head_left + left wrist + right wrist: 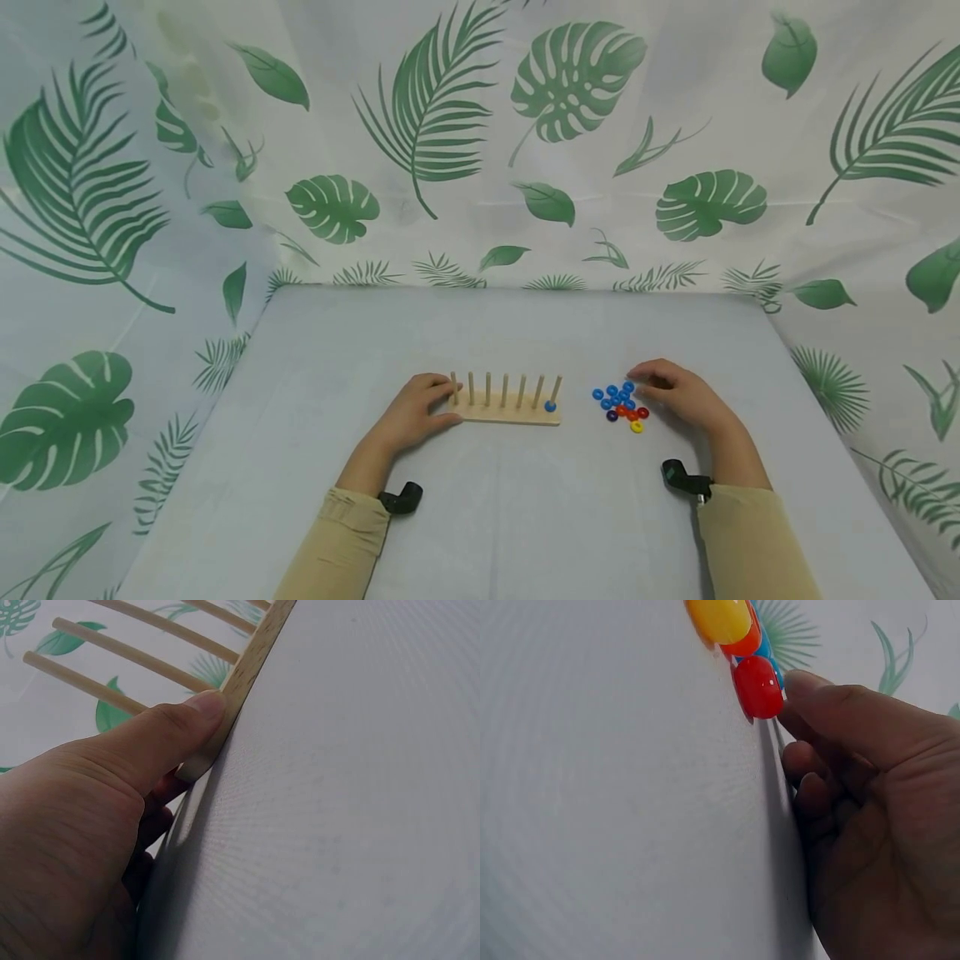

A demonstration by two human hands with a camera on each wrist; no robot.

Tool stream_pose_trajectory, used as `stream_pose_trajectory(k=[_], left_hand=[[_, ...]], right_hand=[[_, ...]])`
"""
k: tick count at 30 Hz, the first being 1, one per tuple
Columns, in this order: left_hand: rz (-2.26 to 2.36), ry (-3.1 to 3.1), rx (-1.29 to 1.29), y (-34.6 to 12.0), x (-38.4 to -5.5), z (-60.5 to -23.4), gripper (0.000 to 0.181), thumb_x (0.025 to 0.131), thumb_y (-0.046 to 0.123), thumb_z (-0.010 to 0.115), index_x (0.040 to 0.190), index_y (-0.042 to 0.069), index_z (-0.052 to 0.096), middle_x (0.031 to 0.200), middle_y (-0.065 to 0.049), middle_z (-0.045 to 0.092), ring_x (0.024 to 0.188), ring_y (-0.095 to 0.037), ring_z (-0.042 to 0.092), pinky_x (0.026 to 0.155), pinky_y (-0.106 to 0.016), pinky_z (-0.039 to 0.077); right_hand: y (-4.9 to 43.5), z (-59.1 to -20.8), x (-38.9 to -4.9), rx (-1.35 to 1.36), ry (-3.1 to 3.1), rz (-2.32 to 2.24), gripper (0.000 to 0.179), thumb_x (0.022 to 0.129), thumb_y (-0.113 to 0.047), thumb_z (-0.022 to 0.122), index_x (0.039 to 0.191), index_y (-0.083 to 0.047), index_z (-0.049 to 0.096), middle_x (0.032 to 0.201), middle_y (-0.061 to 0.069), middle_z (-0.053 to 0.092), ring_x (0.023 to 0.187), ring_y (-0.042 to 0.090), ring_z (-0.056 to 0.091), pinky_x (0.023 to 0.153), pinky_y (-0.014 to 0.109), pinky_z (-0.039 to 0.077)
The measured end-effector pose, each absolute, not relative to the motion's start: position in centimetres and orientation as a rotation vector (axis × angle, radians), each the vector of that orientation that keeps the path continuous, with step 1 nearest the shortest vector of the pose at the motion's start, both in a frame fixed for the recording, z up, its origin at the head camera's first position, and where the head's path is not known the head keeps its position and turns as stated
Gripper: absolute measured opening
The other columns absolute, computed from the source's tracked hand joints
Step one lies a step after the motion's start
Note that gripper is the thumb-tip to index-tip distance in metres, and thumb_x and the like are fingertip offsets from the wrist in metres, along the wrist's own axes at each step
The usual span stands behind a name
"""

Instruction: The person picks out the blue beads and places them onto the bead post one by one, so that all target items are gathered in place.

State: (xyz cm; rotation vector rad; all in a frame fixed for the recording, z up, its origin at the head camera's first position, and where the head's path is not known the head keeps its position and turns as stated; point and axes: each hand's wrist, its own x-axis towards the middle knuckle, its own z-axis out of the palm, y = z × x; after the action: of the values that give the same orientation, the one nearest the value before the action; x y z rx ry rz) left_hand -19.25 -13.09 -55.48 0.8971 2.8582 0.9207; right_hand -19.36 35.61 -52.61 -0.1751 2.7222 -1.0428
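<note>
A wooden peg board (510, 412) with several upright pegs stands on the table, a blue ring (551, 406) low on its rightmost peg. My left hand (414, 408) grips the board's left end; in the left wrist view its thumb (176, 724) presses the base's front edge, the other fingers mostly hidden behind. My right hand (678, 396) is at the right edge of a group of loose rings, fingers bent, fingertips beside a blue ring (628, 387). No ring shows gripped between them. A red ring (758, 688) lies just left of the thumb in the right wrist view.
Several other blue rings (607, 404) lie together right of the board, with red and orange ones, a dark purple ring (612, 416) and a yellow ring (637, 427). A leaf-patterned curtain (450, 167) rises behind the white table (495, 508) and along its sides.
</note>
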Motion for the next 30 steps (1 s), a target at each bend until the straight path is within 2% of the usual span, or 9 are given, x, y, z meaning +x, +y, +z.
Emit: stream_pose_trajectory(k=[9, 17, 21, 24, 30], left_hand=[[0.924, 2.860, 0.903, -13.09, -19.31, -55.49, 0.057, 0.087, 0.039, 0.075, 0.137, 0.018, 0.060, 0.131, -0.008, 0.058, 0.129, -0.028, 0.050, 0.113, -0.044, 0.039], [0.908, 2.853, 0.856, -13.08, -19.32, -55.45, 0.058, 0.087, 0.041, 0.075, 0.138, 0.019, 0.059, 0.135, -0.007, 0.056, 0.132, -0.027, 0.048, 0.114, -0.044, 0.039], [0.913, 2.845, 0.846, -13.06, -19.24, -55.31, 0.058, 0.087, 0.042, 0.074, 0.139, 0.019, 0.059, 0.136, -0.007, 0.056, 0.133, -0.028, 0.048, 0.115, -0.044, 0.039], [0.920, 2.842, 0.846, -13.04, -19.16, -55.21, 0.058, 0.087, 0.041, 0.075, 0.138, 0.018, 0.059, 0.136, -0.008, 0.056, 0.133, -0.028, 0.048, 0.115, -0.044, 0.039], [0.905, 2.833, 0.818, -13.03, -19.13, -55.28, 0.059, 0.088, 0.041, 0.074, 0.139, 0.018, 0.059, 0.137, -0.008, 0.055, 0.134, -0.028, 0.047, 0.115, -0.044, 0.038]], right_hand=[[35.15, -52.73, -19.48, -0.280, 2.790, -0.957, 0.025, 0.098, -0.027, 0.063, 0.121, -0.019, 0.069, 0.132, 0.010, 0.053, 0.116, 0.031, 0.051, 0.103, 0.059, 0.044], [34.89, -53.00, -19.75, -0.237, 2.808, -0.942, 0.021, 0.096, -0.022, 0.065, 0.117, -0.019, 0.066, 0.127, 0.008, 0.055, 0.109, 0.027, 0.051, 0.099, 0.051, 0.047], [34.80, -52.97, -19.72, -0.233, 2.802, -0.926, 0.027, 0.096, -0.024, 0.066, 0.122, -0.019, 0.065, 0.128, 0.008, 0.054, 0.110, 0.029, 0.051, 0.099, 0.054, 0.048], [34.79, -53.07, -19.72, -0.231, 2.801, -0.924, 0.025, 0.096, -0.024, 0.066, 0.121, -0.020, 0.067, 0.130, 0.009, 0.053, 0.112, 0.030, 0.051, 0.100, 0.056, 0.047], [34.66, -53.48, -19.77, -0.207, 2.822, -0.941, 0.020, 0.096, -0.025, 0.067, 0.115, -0.019, 0.068, 0.126, 0.008, 0.055, 0.106, 0.028, 0.051, 0.094, 0.047, 0.048]])
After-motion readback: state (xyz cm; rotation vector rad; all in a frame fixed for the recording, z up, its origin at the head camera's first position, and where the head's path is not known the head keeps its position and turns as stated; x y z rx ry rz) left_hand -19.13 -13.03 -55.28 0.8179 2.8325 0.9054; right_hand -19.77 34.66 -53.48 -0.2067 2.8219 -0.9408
